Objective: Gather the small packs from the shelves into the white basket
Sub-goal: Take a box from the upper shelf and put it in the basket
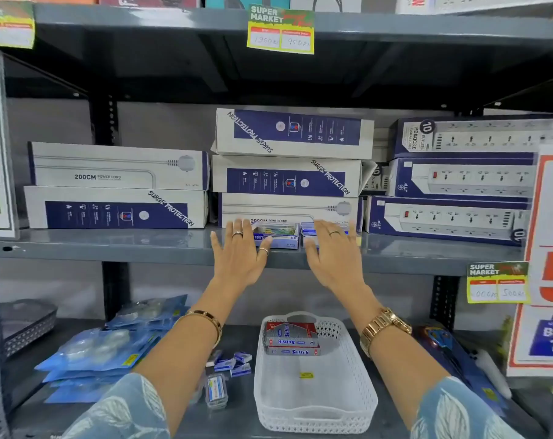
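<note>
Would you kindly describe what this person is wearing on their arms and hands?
Both arms have light blue sleeves with a white leaf print. The left hand wears two rings, with a thin gold bangle at the wrist. The right hand wears one ring, with a gold link watch.

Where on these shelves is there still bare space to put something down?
Most room is inside the white basket, in front of the two red packs at its far end. The middle shelf has a bare front strip left of the left hand. The lower shelf left of the basket is crowded with blue packets and small boxes.
</note>
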Action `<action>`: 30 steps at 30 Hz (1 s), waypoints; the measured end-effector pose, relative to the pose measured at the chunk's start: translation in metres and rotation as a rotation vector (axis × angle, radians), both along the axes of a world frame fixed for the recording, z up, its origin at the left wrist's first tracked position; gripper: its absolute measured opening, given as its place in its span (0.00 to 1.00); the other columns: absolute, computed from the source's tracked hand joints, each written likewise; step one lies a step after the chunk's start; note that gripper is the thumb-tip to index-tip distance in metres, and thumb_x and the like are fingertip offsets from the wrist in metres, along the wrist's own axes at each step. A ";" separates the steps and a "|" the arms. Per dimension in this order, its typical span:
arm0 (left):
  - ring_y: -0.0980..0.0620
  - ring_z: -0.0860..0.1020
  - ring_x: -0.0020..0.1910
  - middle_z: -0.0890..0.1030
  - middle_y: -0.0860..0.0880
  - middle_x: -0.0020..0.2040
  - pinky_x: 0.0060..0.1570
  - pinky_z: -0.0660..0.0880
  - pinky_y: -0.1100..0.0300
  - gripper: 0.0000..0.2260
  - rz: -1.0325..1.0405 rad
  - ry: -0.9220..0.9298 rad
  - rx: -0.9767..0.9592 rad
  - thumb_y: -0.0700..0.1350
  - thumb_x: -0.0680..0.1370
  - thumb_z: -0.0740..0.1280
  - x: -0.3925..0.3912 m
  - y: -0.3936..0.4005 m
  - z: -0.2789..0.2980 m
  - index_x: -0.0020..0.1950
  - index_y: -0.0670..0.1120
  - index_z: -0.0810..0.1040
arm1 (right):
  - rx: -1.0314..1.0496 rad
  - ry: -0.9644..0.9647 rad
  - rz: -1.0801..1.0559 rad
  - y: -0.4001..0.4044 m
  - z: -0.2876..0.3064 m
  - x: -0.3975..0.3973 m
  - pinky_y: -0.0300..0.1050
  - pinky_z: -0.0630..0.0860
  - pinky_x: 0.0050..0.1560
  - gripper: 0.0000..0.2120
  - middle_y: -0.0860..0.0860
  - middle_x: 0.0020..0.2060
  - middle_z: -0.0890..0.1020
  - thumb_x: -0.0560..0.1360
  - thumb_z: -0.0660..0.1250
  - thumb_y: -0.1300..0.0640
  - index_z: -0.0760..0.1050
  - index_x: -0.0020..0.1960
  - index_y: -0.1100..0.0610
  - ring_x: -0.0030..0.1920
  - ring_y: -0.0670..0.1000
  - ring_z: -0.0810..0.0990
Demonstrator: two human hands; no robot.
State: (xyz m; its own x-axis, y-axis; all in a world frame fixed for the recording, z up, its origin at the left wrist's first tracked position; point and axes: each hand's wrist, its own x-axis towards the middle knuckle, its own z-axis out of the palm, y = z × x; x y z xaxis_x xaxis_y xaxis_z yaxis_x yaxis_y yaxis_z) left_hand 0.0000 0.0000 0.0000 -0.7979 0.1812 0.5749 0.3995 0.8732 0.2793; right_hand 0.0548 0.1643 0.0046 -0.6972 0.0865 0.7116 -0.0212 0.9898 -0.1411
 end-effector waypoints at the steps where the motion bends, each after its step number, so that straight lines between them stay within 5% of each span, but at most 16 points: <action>1: 0.44 0.49 0.77 0.54 0.41 0.78 0.74 0.44 0.39 0.30 0.011 -0.008 -0.013 0.58 0.81 0.48 -0.001 -0.002 0.000 0.76 0.40 0.50 | 0.000 -0.018 -0.020 -0.004 0.001 -0.001 0.57 0.41 0.76 0.31 0.54 0.69 0.72 0.76 0.43 0.44 0.66 0.71 0.59 0.72 0.53 0.66; 5: 0.45 0.53 0.77 0.58 0.41 0.77 0.74 0.44 0.40 0.30 -0.033 -0.036 -0.036 0.58 0.81 0.49 -0.007 -0.009 0.004 0.76 0.40 0.51 | 0.006 -0.089 -0.083 -0.016 0.001 -0.014 0.60 0.39 0.75 0.24 0.54 0.66 0.75 0.80 0.50 0.45 0.69 0.67 0.60 0.71 0.54 0.67; 17: 0.47 0.70 0.69 0.77 0.43 0.65 0.75 0.46 0.48 0.30 -0.102 -0.072 0.143 0.61 0.79 0.53 -0.010 -0.015 0.006 0.72 0.41 0.61 | -0.066 -0.174 -0.137 -0.030 0.002 -0.022 0.68 0.34 0.71 0.27 0.52 0.72 0.69 0.80 0.47 0.41 0.63 0.73 0.53 0.76 0.57 0.56; 23: 0.43 0.75 0.58 0.80 0.42 0.58 0.63 0.70 0.47 0.23 -0.244 -0.040 0.433 0.56 0.77 0.63 -0.005 -0.022 0.002 0.64 0.40 0.71 | -0.043 -0.090 -0.079 -0.036 -0.001 -0.016 0.66 0.35 0.72 0.25 0.50 0.71 0.70 0.80 0.51 0.43 0.68 0.71 0.55 0.76 0.55 0.58; 25: 0.47 0.77 0.51 0.81 0.44 0.51 0.49 0.75 0.56 0.20 -0.299 -0.043 0.562 0.55 0.75 0.67 0.001 -0.028 -0.001 0.58 0.42 0.74 | -0.068 0.015 -0.019 -0.039 -0.004 -0.012 0.62 0.38 0.74 0.24 0.53 0.67 0.75 0.79 0.54 0.44 0.73 0.67 0.58 0.72 0.54 0.64; 27: 0.54 0.76 0.39 0.79 0.49 0.41 0.37 0.71 0.69 0.15 -0.303 0.013 0.654 0.55 0.75 0.68 0.012 -0.036 -0.003 0.52 0.44 0.76 | -0.181 0.176 0.075 -0.043 -0.009 -0.006 0.57 0.52 0.74 0.26 0.55 0.56 0.82 0.76 0.55 0.42 0.79 0.57 0.59 0.62 0.56 0.75; 29: 0.61 0.74 0.37 0.78 0.53 0.37 0.34 0.69 0.74 0.12 -0.289 0.081 0.767 0.54 0.75 0.67 0.019 -0.044 -0.005 0.48 0.45 0.78 | -0.363 0.345 0.166 -0.048 -0.011 0.005 0.48 0.70 0.52 0.26 0.52 0.36 0.82 0.74 0.51 0.39 0.80 0.38 0.55 0.44 0.56 0.78; 30: 0.61 0.74 0.37 0.77 0.55 0.37 0.34 0.68 0.74 0.12 -0.282 0.098 0.812 0.53 0.76 0.66 0.021 -0.047 -0.006 0.46 0.45 0.78 | -0.442 0.387 0.190 -0.050 -0.011 0.008 0.44 0.67 0.41 0.23 0.48 0.29 0.77 0.74 0.51 0.39 0.73 0.30 0.52 0.39 0.54 0.74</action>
State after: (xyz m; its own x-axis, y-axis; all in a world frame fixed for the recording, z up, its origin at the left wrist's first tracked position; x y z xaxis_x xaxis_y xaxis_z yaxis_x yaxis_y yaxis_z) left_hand 0.0205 -0.0473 -0.0061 -0.7249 -0.1320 0.6761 0.6260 0.2833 0.7265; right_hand 0.0633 0.1143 -0.0064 -0.4281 0.3306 0.8411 -0.3234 0.8130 -0.4841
